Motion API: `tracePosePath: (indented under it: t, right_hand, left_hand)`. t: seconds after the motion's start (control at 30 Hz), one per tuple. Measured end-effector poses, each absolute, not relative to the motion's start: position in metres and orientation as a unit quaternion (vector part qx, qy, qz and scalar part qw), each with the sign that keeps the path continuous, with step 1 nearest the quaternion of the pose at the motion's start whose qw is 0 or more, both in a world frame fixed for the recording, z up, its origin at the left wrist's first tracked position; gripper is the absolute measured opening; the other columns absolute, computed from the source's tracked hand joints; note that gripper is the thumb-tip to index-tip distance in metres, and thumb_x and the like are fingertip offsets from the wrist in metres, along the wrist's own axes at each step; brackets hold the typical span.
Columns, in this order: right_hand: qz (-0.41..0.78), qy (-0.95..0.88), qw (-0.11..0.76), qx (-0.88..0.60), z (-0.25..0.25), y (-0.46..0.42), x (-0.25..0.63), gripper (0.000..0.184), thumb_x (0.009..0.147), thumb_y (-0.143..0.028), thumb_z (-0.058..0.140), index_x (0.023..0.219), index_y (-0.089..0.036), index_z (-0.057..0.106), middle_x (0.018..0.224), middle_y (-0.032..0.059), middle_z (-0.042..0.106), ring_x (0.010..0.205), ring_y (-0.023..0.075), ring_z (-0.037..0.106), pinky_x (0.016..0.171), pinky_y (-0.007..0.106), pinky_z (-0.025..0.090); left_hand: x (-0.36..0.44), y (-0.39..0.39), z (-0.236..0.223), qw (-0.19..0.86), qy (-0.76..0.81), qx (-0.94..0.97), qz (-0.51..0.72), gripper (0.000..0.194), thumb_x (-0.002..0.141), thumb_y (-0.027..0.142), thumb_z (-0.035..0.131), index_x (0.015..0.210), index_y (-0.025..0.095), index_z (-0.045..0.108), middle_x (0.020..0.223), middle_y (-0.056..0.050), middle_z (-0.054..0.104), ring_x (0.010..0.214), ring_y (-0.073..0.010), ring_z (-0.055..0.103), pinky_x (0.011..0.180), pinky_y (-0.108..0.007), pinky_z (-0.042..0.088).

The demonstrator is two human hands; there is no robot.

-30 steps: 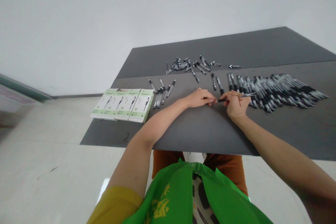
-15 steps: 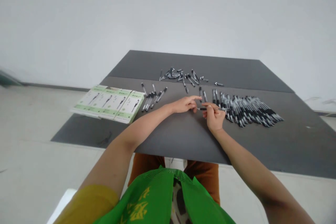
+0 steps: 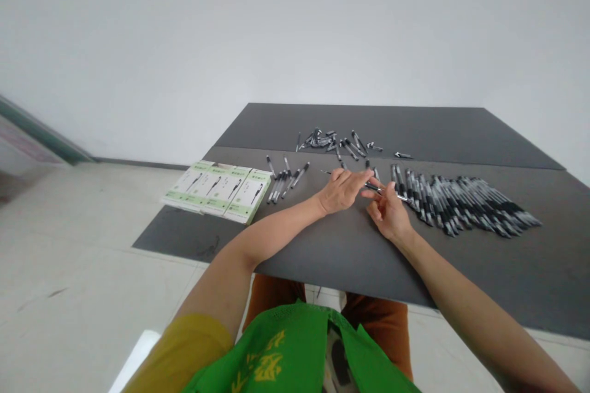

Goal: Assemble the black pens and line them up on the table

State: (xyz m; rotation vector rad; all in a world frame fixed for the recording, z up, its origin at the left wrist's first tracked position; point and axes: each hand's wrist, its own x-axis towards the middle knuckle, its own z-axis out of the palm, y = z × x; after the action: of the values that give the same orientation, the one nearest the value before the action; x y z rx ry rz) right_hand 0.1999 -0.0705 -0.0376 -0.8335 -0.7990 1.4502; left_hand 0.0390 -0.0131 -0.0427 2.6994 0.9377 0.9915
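Note:
My left hand (image 3: 340,190) and my right hand (image 3: 388,212) meet over the dark grey table (image 3: 322,245), both pinching one black pen (image 3: 381,189) that lies between them. The left fingertips grip the pen's left end; the right thumb and fingers hold its barrel. A long row of black and clear pens (image 3: 461,199) lies just right of my right hand. A small group of pens (image 3: 283,175) rests to the left of my left hand.
Several green and white boxes (image 3: 216,187) lie side by side at the table's left edge. A scatter of pen parts (image 3: 336,141) lies farther back near the seam of the table. A white wall stands behind; pale floor lies to the left.
The camera has swung, so the table sits differently in view. Both hands stayed together on the pen; the left fingers now stretch further over its end.

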Motion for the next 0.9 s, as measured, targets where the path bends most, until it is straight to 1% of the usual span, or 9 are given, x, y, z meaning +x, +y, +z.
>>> tracePosePath:
  t: [0.1,0.17,0.33,0.43,0.57,0.67,0.73,0.8,0.9]
  right_hand:
    - [0.667,-0.318,0.589,-0.328,-0.038,-0.068,0.201,0.054,0.074,-0.071,0.066,0.088,-0.019,0.068,0.058,-0.0042,0.063,0.031,0.003,0.038,0.031,0.016,0.032]
    - [0.698,-0.296,0.576,-0.305,-0.037,-0.068,0.202,0.051,0.077,-0.069,0.065,0.084,-0.019,0.066,0.051,-0.0065,0.056,0.031,0.0034,0.038,0.032,0.016,0.034]
    - [0.743,-0.215,0.589,-0.233,-0.026,-0.073,0.21,0.031,0.085,-0.05,0.067,0.086,-0.019,0.066,0.056,-0.0075,0.051,0.033,0.0024,0.035,0.031,0.015,0.034]
    - [0.745,-0.183,0.613,-0.189,-0.019,-0.077,0.217,0.02,0.086,-0.037,0.067,0.083,-0.018,0.065,0.058,-0.0063,0.049,0.037,0.0024,0.036,0.035,0.015,0.038]
    - [0.733,-0.174,0.637,-0.166,-0.016,-0.078,0.226,0.012,0.083,-0.029,0.065,0.079,-0.018,0.065,0.059,-0.0048,0.048,0.039,0.0038,0.037,0.036,0.017,0.038]
    - [0.714,-0.178,0.656,-0.167,-0.013,-0.076,0.232,0.012,0.082,-0.029,0.064,0.077,-0.018,0.066,0.059,-0.0048,0.049,0.039,0.0048,0.037,0.036,0.019,0.038]
    - [0.695,-0.179,0.675,-0.172,-0.01,-0.074,0.236,0.013,0.081,-0.031,0.065,0.077,-0.019,0.067,0.057,-0.0053,0.049,0.038,0.0049,0.037,0.036,0.019,0.036]
    - [0.672,-0.179,0.696,-0.181,-0.008,-0.071,0.241,0.015,0.08,-0.033,0.066,0.079,-0.018,0.068,0.056,-0.0056,0.05,0.037,0.0043,0.036,0.036,0.018,0.035]
    - [0.643,-0.174,0.719,-0.2,-0.007,-0.068,0.248,0.019,0.079,-0.035,0.066,0.08,-0.017,0.069,0.056,-0.0045,0.054,0.036,0.0031,0.035,0.035,0.016,0.032]
  left_hand:
    - [0.051,-0.017,-0.056,0.065,0.307,0.9,0.302,0.041,0.097,0.036,0.043,0.132,0.021,0.057,0.132,-0.012,0.064,0.124,-0.0224,0.057,0.107,-0.041,0.034]
    - [0.056,-0.019,-0.065,0.095,0.308,0.906,0.275,0.036,0.092,0.043,0.05,0.12,0.026,0.063,0.124,-0.01,0.067,0.123,-0.0225,0.057,0.108,-0.041,0.034]
    - [0.053,-0.02,-0.074,0.168,0.287,0.923,0.192,0.016,0.083,0.045,0.061,0.094,0.036,0.067,0.108,-0.002,0.071,0.111,-0.0199,0.062,0.104,-0.041,0.039]
    - [0.043,-0.012,-0.068,0.129,0.353,0.891,0.255,0.02,0.082,0.043,0.059,0.097,0.031,0.067,0.111,-0.007,0.069,0.116,-0.0235,0.06,0.105,-0.046,0.036]
    - [0.025,0.006,-0.05,0.028,0.495,0.779,0.383,0.038,0.085,0.038,0.054,0.117,0.019,0.061,0.132,-0.019,0.058,0.132,-0.0322,0.047,0.108,-0.054,0.028]
    - [0.014,0.012,-0.03,-0.036,0.575,0.714,0.396,0.05,0.087,0.032,0.049,0.132,0.011,0.051,0.146,-0.025,0.043,0.141,-0.0363,0.035,0.11,-0.056,0.022]
    - [0.011,0.013,-0.019,-0.067,0.607,0.697,0.374,0.052,0.087,0.028,0.049,0.136,0.01,0.048,0.151,-0.025,0.037,0.143,-0.0363,0.031,0.11,-0.054,0.022]
    - [0.01,0.013,-0.012,-0.078,0.62,0.701,0.344,0.05,0.085,0.023,0.05,0.134,0.013,0.051,0.15,-0.021,0.042,0.141,-0.0348,0.033,0.109,-0.052,0.022]
    - [0.01,0.015,-0.014,-0.05,0.6,0.745,0.288,0.032,0.084,0.017,0.05,0.112,0.019,0.065,0.126,-0.013,0.063,0.128,-0.03,0.045,0.11,-0.051,0.02]
